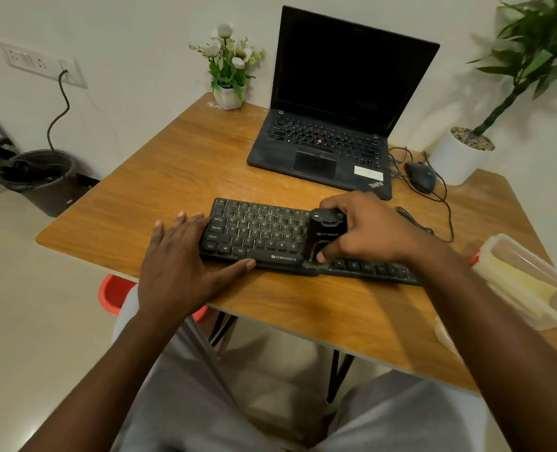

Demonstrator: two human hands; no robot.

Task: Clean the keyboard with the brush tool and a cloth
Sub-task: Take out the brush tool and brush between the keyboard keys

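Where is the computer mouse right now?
The mouse sits far back on the right of the wooden table, between the open laptop and the white plant pot; no hand touches it.

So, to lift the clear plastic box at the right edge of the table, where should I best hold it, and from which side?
Probably grip the clear plastic box across its two long walls, coming from above. It lies flat on the table with its long sides free, and the right hand, now on the brush tool, is nearest. Whether a lid closes it, I cannot tell.

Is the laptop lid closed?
No, the laptop stands open behind the keyboard, its dark screen upright and its keys showing.
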